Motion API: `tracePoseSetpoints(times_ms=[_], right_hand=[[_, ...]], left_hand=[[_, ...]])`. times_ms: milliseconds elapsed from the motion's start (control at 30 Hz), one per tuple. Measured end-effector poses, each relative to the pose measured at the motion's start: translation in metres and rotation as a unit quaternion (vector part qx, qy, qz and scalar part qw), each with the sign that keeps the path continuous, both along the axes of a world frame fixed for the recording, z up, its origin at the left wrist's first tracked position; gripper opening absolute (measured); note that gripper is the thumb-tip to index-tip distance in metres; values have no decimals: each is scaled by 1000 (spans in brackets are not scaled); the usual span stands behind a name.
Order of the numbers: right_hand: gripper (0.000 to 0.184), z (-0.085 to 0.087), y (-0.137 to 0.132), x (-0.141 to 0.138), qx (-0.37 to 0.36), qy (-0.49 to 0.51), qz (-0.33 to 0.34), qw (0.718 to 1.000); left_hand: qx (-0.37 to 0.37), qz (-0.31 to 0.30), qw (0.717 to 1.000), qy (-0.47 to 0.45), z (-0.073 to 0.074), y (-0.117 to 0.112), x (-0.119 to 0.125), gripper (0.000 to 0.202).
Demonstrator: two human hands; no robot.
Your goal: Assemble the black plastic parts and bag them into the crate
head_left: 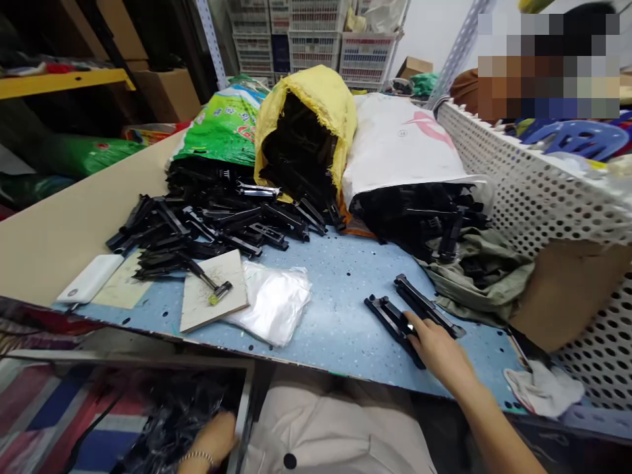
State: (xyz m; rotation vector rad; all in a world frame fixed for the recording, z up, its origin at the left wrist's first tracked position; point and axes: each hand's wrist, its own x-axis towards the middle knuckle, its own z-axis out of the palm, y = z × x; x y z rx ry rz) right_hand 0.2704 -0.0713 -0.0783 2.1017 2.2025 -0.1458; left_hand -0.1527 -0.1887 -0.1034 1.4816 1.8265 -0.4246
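Observation:
My right hand is closed at the fingertips on a long black plastic part at the right of the blue tabletop. A similar long black part lies just beyond it, side by side. Low on the left, my left hand, with a beaded bracelet at the wrist, is over a striped bag below the table edge. Dark pieces in shiny clear plastic are beside that hand. Its fingers are blurred and partly hidden, so any hold cannot be made out.
A heap of black parts spills from green, yellow and white sacks. Clear plastic bags, a board with a small hammer-like tool, and a white device are nearer. A perforated wall and glove are right.

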Motion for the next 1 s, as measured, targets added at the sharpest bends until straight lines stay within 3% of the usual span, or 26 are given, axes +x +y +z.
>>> tracePoseSetpoints(times_ms=[67,100,167,233,300,367,467,567,667,733,833,1000], right_hand=[[36,-8,4,-7,-15,66,-11,998],[34,-11,7,-13,-18,114,-17,993],[33,-16,12,-30,-22,237,-21,971],[34,-16,12,-50,-27,362,-27,931],[35,-12,9,-67,-36,468,-52,881],[35,-6,4,-80,-77,571,-77,814],[29,4,0,-99,-183,704,-106,678],[27,9,5,-129,-278,777,-133,549],[32,10,17,-172,-347,808,-139,454],[35,8,27,-198,-356,817,-143,431],[36,1,42,-215,-336,823,-155,431],[34,-5,52,-190,-290,828,-181,444]], left_hand=[[91,-5,994,-53,16,30,17,22],[184,-3,979,-89,25,47,28,24],[366,15,927,-77,41,80,52,22],[432,34,897,-90,49,107,72,19],[414,90,888,-180,47,127,79,12],[363,149,876,-279,39,138,72,9],[319,199,859,-348,28,147,51,15],[293,251,830,-403,25,149,39,26],[262,274,806,-454,27,150,39,34],[256,285,793,-473,28,150,39,34],[275,305,774,-483,32,147,28,33],[346,297,753,-474,37,135,11,18]])
